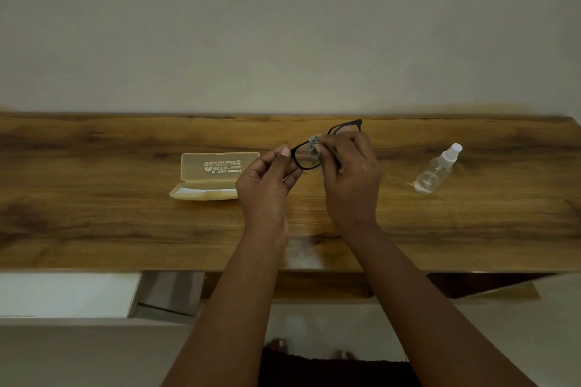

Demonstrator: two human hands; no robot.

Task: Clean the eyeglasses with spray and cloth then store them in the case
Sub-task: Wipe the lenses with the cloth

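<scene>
Both hands are up over the middle of the wooden table (pixel 94 166), working together on a pair of black-framed eyeglasses (pixel 301 166). The left hand (pixel 267 188) pinches the frame's left end between thumb and curled fingers, steadying it. The right hand (pixel 349 179) is curled round a small grey-green cloth (pixel 314 143), pressing it against the glasses near the bridge; most of the cloth is hidden under the fingers, and only a crumpled corner shows above them. The glasses are held off the table, tilted so that the far lens rises toward the wall (pixel 283 25) behind.

Taking the glasses as the mark: just to their left, lying on the table, is the pale yellow translucent case (pixel 217 176). It is open, its lid standing back toward the wall with printed lettering on it, its shallow tray nearer me. Something pale shows inside the tray, but I cannot make out what it is. The left hand partly covers the case's right end.

Well to the right of the glasses the clear spray bottle (pixel 435 171) rests on the table, its white nozzle toward the wall. It looks nearly empty, though I cannot tell how much liquid remains.
</scene>
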